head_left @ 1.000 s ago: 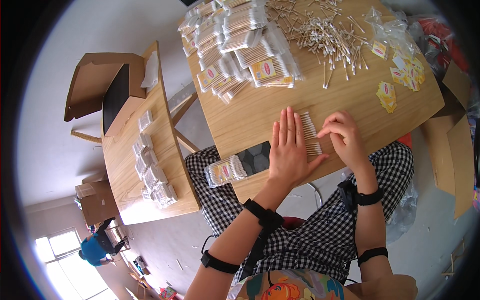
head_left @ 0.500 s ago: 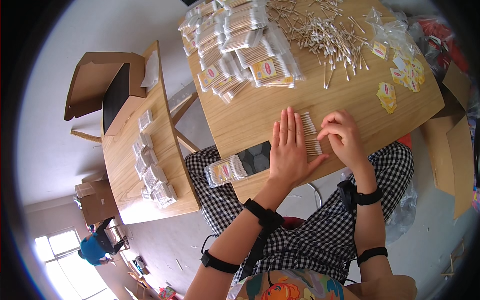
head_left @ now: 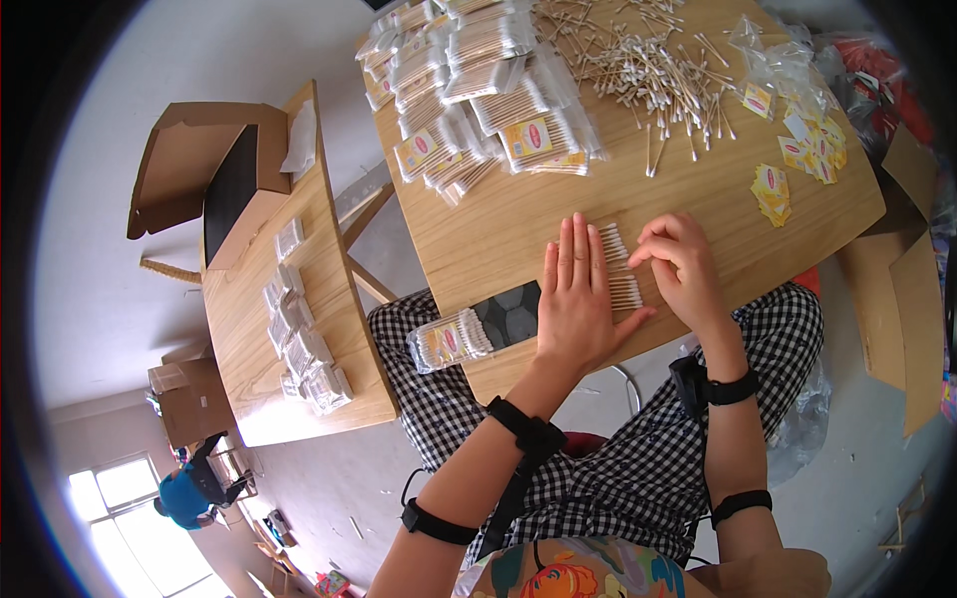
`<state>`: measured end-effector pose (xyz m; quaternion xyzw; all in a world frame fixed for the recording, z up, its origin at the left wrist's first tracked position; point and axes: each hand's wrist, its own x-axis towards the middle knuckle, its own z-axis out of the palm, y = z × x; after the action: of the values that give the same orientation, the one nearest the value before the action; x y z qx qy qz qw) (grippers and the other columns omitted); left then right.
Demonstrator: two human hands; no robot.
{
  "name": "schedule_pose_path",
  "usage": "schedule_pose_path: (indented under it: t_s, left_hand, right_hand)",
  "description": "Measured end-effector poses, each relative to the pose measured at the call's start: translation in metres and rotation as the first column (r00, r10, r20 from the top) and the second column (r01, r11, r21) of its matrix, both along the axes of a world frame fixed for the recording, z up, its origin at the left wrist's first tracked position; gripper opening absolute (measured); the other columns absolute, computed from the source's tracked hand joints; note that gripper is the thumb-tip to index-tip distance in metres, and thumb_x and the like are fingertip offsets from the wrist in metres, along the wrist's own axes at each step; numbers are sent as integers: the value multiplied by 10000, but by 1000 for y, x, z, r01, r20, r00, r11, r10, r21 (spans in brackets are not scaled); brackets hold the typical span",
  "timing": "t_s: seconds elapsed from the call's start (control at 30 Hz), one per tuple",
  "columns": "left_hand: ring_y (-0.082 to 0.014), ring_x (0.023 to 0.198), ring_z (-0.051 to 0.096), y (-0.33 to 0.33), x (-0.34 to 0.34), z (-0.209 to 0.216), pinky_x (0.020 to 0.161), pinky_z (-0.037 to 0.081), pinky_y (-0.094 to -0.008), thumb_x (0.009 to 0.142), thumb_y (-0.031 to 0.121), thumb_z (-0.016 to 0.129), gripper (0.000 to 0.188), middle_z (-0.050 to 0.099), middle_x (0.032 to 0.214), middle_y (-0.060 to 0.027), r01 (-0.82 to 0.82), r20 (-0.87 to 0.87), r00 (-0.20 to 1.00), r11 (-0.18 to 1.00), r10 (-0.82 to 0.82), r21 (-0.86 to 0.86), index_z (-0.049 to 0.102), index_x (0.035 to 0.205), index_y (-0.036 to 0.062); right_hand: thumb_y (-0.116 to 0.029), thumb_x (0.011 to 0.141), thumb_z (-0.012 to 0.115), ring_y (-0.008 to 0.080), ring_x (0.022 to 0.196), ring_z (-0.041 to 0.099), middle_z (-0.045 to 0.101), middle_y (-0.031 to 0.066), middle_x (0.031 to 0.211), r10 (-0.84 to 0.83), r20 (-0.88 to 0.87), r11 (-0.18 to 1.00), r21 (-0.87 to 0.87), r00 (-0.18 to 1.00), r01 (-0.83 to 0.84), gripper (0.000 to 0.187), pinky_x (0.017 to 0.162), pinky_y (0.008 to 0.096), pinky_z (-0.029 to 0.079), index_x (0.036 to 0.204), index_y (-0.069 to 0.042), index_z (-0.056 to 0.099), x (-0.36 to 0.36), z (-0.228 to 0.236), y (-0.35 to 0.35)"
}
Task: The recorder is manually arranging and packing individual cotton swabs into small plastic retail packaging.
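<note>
My left hand (head_left: 576,294) lies flat, fingers stretched out, over a row of cotton swabs (head_left: 626,291) near the table's front edge. The row's white tips stick out to the right of it. My right hand (head_left: 680,267) is closed, its curled fingertips at those tips; whether a swab is between them is hidden. A dark patterned pad (head_left: 511,315) lies left of my left hand. On the pad's left end rests a clear bag of cotton swabs (head_left: 449,341) with a yellow card, overhanging the table edge.
Filled swab bags (head_left: 478,90) are piled at the far left of the wooden table (head_left: 688,189). Loose swabs (head_left: 658,75) are heaped beside them; yellow cards (head_left: 812,145) lie right. A side table (head_left: 239,349) bears clear packs (head_left: 299,334) and an opened carton (head_left: 249,214).
My right hand has shifted very slightly to the left at the swab tips. The left hand stays flat in place.
</note>
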<state>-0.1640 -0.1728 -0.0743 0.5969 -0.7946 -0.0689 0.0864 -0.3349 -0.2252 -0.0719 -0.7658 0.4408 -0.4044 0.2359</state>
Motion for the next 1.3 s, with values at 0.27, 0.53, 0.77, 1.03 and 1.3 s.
schedule_pose_path:
  t_s: [0.27, 0.53, 0.77, 1.03, 1.3]
  left_hand:
    - [-404, 1547, 122, 0, 0, 1, 1255, 119, -485, 868, 771, 496, 1163, 188, 1627, -310, -6, -1, 1000, 1000, 6, 1, 226, 1526, -150]
    - [-406, 1547, 116, -1, 0, 1, 1255, 121, -492, 854, 780, 512, 1188, 180, 1624, -318, -4, -11, 1000, 1000, 4, 8, 216, 1522, -156]
    - [-413, 1542, 138, -1, -2, -1, 1251, 131, -497, 855, 789, 490, 1173, 201, 1620, -317, -11, -8, 1000, 1000, 11, -14, 250, 1517, -150]
    - [-419, 1538, 147, 1, -2, -2, 1247, 145, -505, 854, 788, 487, 1171, 206, 1614, -326, -8, -20, 1000, 999, 7, -31, 259, 1509, -155]
    - [-412, 1537, 160, 4, -3, 0, 1242, 154, -509, 853, 783, 489, 1165, 217, 1607, -332, -26, -26, 999, 999, 25, -48, 267, 1505, -157]
  right_hand:
    - [72, 769, 627, 253, 916, 584, 605, 49, 903, 34, -21, 999, 1, 999, -34, 169, 839, 385, 466, 699, -73, 677, -1, -1, 1]
    - [115, 758, 592, 271, 922, 586, 604, 68, 895, -50, 60, 997, 59, 997, 46, 215, 811, 397, 479, 823, -67, 687, 5, 0, -2]
    - [104, 746, 617, 270, 926, 585, 606, 61, 898, 8, -22, 1000, -20, 1000, -8, 190, 840, 398, 473, 810, -68, 669, 8, 0, -8]
    - [2, 758, 723, 272, 941, 585, 618, 48, 930, -19, 23, 998, -61, 1000, 20, 98, 853, 403, 471, 787, -68, 661, 21, 7, -17]
    - [-40, 747, 760, 269, 945, 588, 622, 42, 932, -205, -176, 966, -197, 963, 169, 113, 821, 406, 465, 764, -73, 654, 5, 7, -32]
